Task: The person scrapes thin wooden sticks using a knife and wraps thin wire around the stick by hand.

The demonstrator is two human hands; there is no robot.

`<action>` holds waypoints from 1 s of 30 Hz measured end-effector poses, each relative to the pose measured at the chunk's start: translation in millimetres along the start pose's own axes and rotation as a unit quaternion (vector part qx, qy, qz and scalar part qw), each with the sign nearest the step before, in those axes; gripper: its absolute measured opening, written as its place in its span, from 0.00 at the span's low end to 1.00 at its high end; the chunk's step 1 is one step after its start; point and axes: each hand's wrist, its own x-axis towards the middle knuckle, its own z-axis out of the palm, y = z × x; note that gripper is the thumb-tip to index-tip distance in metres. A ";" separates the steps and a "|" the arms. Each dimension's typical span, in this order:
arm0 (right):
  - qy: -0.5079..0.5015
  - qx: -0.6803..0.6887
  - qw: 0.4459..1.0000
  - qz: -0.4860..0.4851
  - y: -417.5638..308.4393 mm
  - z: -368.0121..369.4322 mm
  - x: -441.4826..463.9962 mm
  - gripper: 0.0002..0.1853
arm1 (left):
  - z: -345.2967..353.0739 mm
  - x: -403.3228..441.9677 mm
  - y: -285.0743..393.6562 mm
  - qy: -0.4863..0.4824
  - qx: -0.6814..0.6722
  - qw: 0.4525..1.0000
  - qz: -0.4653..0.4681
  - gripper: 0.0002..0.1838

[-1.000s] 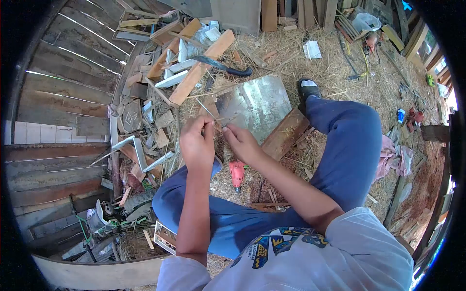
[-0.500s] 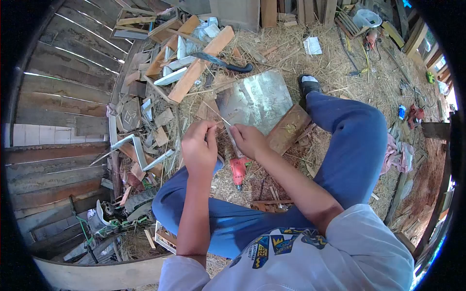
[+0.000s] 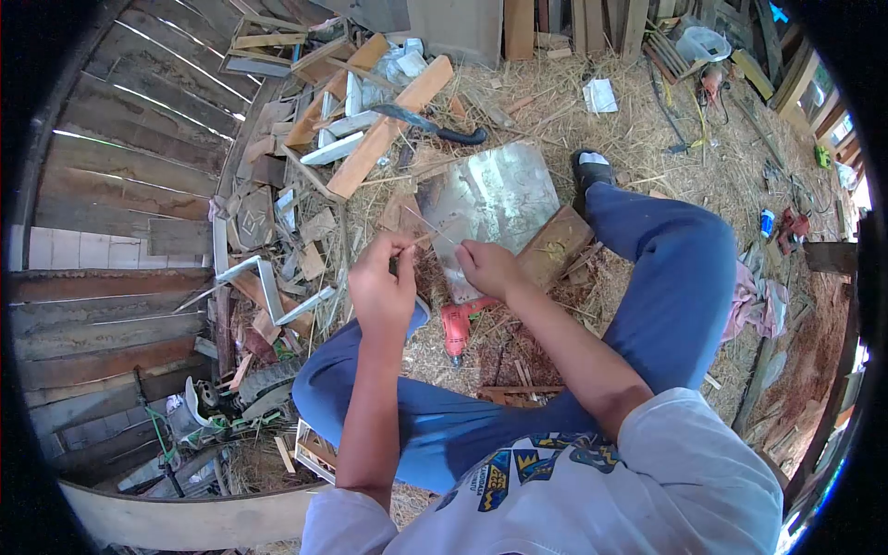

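— Fingers of the left hand (image 3: 381,282): how far open?
— Thumb and index nearly meet, with a short brown sliver (image 3: 425,239) jutting from their tips.
— And the right hand (image 3: 490,268)?
— Fingers curled in, thumb and index closed on one end of a thin pale stick (image 3: 431,226).
— Where does that stick lie?
— In the air between the hands, slanting away to the upper left, its far end free. Whether it touches the sliver, I can't tell.
— Count what's around.
— One metal sheet (image 3: 499,199) beyond the hands, one wooden block (image 3: 558,245) at its right edge, one red drill (image 3: 454,326) on the ground nearer the body. Farther off, one long knife (image 3: 429,125) across one plank (image 3: 361,172).
— The arms?
— The left forearm points almost straight ahead; the right slants inward, back of the hand upward.
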 end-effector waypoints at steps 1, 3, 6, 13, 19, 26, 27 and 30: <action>-0.001 0.012 1.000 -0.013 -3.7 -2.3 1.0 0.23 | -0.3 2.2 -2.2 0.005 0.002 1.000 0.029 0.05; -0.009 0.028 0.999 -0.021 -16.3 -3.8 -8.9 0.23 | -1.6 -0.4 0.2 -0.007 0.023 1.000 0.019 0.04; -0.002 0.023 0.998 -0.055 -20.4 -8.6 -14.4 0.23 | -4.5 -3.0 1.5 -0.019 0.037 0.999 0.026 0.03; -0.031 0.017 0.998 -0.054 -18.9 -13.4 -15.4 0.23 | -3.6 -9.7 -1.6 -0.025 0.000 1.000 0.014 0.02; -0.018 0.021 0.998 -0.058 -5.7 -5.1 -7.7 0.22 | -10.3 -9.0 -18.0 -0.030 0.010 0.999 0.015 0.02; -0.036 0.009 0.996 -0.076 -14.5 -11.9 -5.6 0.24 | -9.7 -8.5 -18.8 -0.030 0.047 0.996 0.067 0.03; -0.037 0.011 0.996 -0.074 -20.9 -12.6 -9.1 0.24 | -10.0 -9.1 -15.6 -0.026 0.038 0.997 0.064 0.03; -0.021 0.040 0.994 -0.097 -23.7 -9.7 -16.0 0.24 | -8.9 -13.1 -15.1 -0.027 0.023 0.998 0.048 0.03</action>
